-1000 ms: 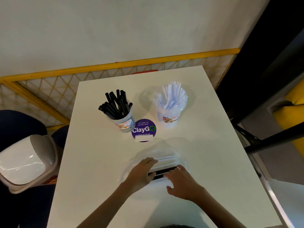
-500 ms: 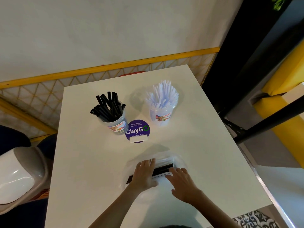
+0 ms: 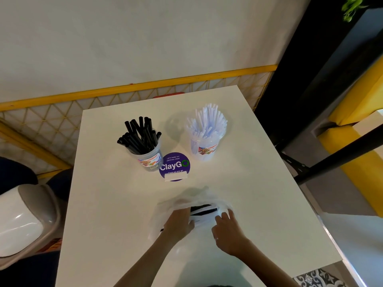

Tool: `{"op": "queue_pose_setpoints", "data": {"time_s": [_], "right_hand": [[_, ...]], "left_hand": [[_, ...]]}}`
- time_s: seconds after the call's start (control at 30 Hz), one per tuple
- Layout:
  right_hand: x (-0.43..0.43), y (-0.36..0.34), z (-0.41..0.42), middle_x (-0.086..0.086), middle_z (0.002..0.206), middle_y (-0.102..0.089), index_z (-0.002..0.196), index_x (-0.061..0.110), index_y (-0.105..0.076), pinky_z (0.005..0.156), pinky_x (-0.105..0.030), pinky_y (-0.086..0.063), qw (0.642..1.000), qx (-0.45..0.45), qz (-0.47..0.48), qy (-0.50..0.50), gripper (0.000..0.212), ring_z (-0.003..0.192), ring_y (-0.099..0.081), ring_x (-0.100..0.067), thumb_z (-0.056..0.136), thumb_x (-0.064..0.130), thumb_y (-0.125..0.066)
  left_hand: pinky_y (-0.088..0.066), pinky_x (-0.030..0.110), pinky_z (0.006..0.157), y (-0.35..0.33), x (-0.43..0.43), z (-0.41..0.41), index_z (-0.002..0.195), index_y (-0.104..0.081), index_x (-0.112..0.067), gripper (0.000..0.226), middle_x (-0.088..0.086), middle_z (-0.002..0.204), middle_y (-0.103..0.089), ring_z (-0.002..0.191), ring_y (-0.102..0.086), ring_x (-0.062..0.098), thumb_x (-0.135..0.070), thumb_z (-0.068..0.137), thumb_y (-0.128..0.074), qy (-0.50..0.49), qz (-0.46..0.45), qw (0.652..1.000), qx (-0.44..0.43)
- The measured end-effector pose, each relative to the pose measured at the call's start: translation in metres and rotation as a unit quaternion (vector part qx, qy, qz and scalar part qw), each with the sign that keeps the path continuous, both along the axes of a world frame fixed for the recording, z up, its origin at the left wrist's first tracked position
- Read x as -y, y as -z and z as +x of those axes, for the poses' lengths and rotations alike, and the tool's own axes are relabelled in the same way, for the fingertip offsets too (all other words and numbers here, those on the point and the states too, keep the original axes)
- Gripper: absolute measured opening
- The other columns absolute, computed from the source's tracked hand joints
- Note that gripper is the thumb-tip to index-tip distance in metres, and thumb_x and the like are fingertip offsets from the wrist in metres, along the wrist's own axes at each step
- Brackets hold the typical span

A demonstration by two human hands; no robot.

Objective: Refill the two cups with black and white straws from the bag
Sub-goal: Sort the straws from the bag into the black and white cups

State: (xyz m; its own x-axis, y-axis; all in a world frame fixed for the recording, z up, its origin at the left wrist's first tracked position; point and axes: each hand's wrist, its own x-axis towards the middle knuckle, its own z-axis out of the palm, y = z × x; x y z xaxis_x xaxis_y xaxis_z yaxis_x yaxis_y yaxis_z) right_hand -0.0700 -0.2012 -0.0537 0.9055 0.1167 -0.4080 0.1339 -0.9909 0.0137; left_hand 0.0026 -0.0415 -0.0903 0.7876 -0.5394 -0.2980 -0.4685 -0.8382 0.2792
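Bag (image 3: pixel 182 200): clear plastic, lying flat on the white surface (image 3: pixel 103 204), nearer the person than the purple round sticker (image 3: pixel 175 165) and well apart from it. Contents: black straws (image 3: pixel 204 210) lying crosswise, with pale straws just beside them, blurred through the plastic.

Left hand (image 3: pixel 179 223): lay palm down on the bag's left part, fingers close together and reaching toward the black straws. Whether the fingers pinched the plastic could not be told.

Right hand (image 3: pixel 227 230): sat at the bag's right end, fingers spread and loosely bent, tips touching the plastic.

Left cup (image 3: pixel 150 158): clear, with a printed label, upright just left of the sticker and touching or overlapping its edge. It held a bundle of black straws (image 3: pixel 141 134) leaning leftward.

Right cup (image 3: pixel 204 148): clear, same label, upright just right of the sticker and slightly beyond it. It held white straws (image 3: pixel 207 121) fanned out.

White strip (image 3: pixel 175 176): lay across the sticker's near edge.

Bin (image 3: pixel 22 220): grey with a white lid, off the surface, far left of the sticker.

Yellow rail (image 3: pixel 134 90): ran along the wall beyond the sticker.
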Motion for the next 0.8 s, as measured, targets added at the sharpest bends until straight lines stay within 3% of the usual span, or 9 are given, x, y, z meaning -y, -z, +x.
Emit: {"op": "queue_pose_setpoints", "data": {"time_s": [0.07, 0.13, 0.2, 0.33, 0.5, 0.67, 0.73, 0.77, 0.8], "right_hand": [[-0.001, -0.003, 0.000, 0.005, 0.051, -0.060, 0.033, 0.027, -0.060, 0.077, -0.043, -0.056, 1.000, 0.020, -0.007, -0.003, 0.033, 0.056, -0.065, -0.016, 0.019, 0.042, -0.086], [-0.001, -0.005, 0.001, 0.006, 0.052, -0.061, 0.035, 0.026, -0.061, 0.073, -0.042, -0.057, 1.000, 0.027, -0.002, -0.001, 0.033, 0.055, -0.065, -0.015, 0.022, 0.041, -0.087], [0.000, -0.011, 0.003, 0.007, 0.051, -0.060, 0.036, 0.028, -0.062, 0.073, -0.041, -0.058, 1.000, 0.017, 0.003, 0.000, 0.031, 0.055, -0.064, -0.013, 0.025, 0.042, -0.087], [0.000, -0.020, 0.006, 0.011, 0.049, -0.059, 0.039, 0.028, -0.062, 0.074, -0.038, -0.057, 1.000, 0.024, 0.015, -0.003, 0.031, 0.052, -0.062, -0.008, 0.030, 0.045, -0.087], [0.003, -0.023, 0.008, 0.010, 0.042, -0.055, 0.035, 0.028, -0.057, 0.075, -0.039, -0.056, 0.999, 0.033, 0.014, -0.002, 0.034, 0.047, -0.059, -0.004, 0.029, 0.046, -0.086], [0.004, -0.025, 0.004, 0.010, 0.043, -0.054, 0.034, 0.028, -0.056, 0.076, -0.039, -0.056, 0.999, 0.024, 0.022, 0.016, 0.034, 0.045, -0.057, -0.004, 0.028, 0.045, -0.085], [0.004, -0.035, 0.006, 0.003, 0.064, -0.065, 0.053, 0.027, -0.067, 0.096, -0.048, -0.046, 1.000, -0.010, 0.027, -0.003, 0.017, 0.068, -0.065, -0.013, 0.055, 0.039, -0.080], [0.004, -0.036, 0.008, -0.005, 0.084, -0.068, 0.073, 0.022, -0.072, 0.110, -0.052, -0.029, 0.998, -0.022, 0.055, -0.004, 0.011, 0.089, -0.064, -0.020, 0.075, 0.031, -0.067], [0.005, -0.034, 0.009, -0.010, 0.103, -0.065, 0.092, 0.015, -0.070, 0.116, -0.050, -0.012, 0.998, -0.021, 0.056, -0.003, 0.021, 0.105, -0.057, -0.025, 0.088, 0.025, -0.051]], "left_hand": [[-0.036, 0.033, 0.106, -0.005, 0.005, -0.001, 0.131, -0.049, -0.010, 0.066, 0.007, 0.127, -0.057, 0.120, -0.054, 0.027, -0.044, 0.077, -0.068, 0.008, 0.002, 1.000, 0.028], [-0.053, 0.033, 0.084, -0.003, 0.011, -0.002, 0.106, -0.068, -0.013, 0.070, 0.003, 0.097, -0.071, 0.089, -0.069, 0.023, -0.044, 0.047, -0.087, 0.018, 0.003, 0.999, 0.051], [-0.056, 0.032, 0.075, -0.001, 0.015, -0.003, 0.096, -0.072, -0.016, 0.067, 0.000, 0.085, -0.072, 0.077, -0.070, 0.020, -0.039, 0.035, -0.091, 0.024, -0.007, 0.997, 0.073], [-0.055, 0.027, 0.061, 0.000, 0.018, -0.008, 0.076, -0.068, -0.021, 0.053, -0.003, 0.075, -0.068, 0.068, -0.067, 0.015, -0.042, 0.033, -0.089, 0.065, -0.001, 0.996, 0.062], [-0.051, 0.024, 0.053, 0.006, 0.016, -0.016, 0.076, -0.064, -0.023, 0.056, -0.004, 0.072, -0.062, 0.062, -0.062, 0.012, -0.054, 0.034, -0.086, 0.086, 0.018, 0.996, -0.007], [-0.049, 0.024, 0.049, 0.013, 0.019, -0.021, 0.090, -0.053, -0.018, 0.077, -0.002, 0.070, -0.065, 0.059, -0.064, 0.014, -0.042, 0.026, -0.090, 0.050, 0.050, 0.997, -0.017], [-0.045, 0.024, 0.043, 0.015, 0.022, -0.023, 0.082, -0.063, -0.015, 0.069, 0.000, 0.065, -0.062, 0.054, -0.061, 0.015, -0.032, 0.021, -0.092, 0.048, 0.079, 0.996, 0.007], [-0.044, 0.024, 0.041, 0.015, 0.024, -0.024, 0.075, -0.067, -0.014, 0.063, 0.000, 0.063, -0.061, 0.052, -0.060, 0.015, -0.026, 0.018, -0.092, 0.045, 0.090, 0.995, 0.020], [-0.044, 0.025, 0.041, 0.017, 0.026, -0.025, 0.073, -0.070, -0.014, 0.060, 0.000, 0.063, -0.061, 0.052, -0.060, 0.015, -0.023, 0.018, -0.092, 0.039, 0.102, 0.994, 0.025]]}}
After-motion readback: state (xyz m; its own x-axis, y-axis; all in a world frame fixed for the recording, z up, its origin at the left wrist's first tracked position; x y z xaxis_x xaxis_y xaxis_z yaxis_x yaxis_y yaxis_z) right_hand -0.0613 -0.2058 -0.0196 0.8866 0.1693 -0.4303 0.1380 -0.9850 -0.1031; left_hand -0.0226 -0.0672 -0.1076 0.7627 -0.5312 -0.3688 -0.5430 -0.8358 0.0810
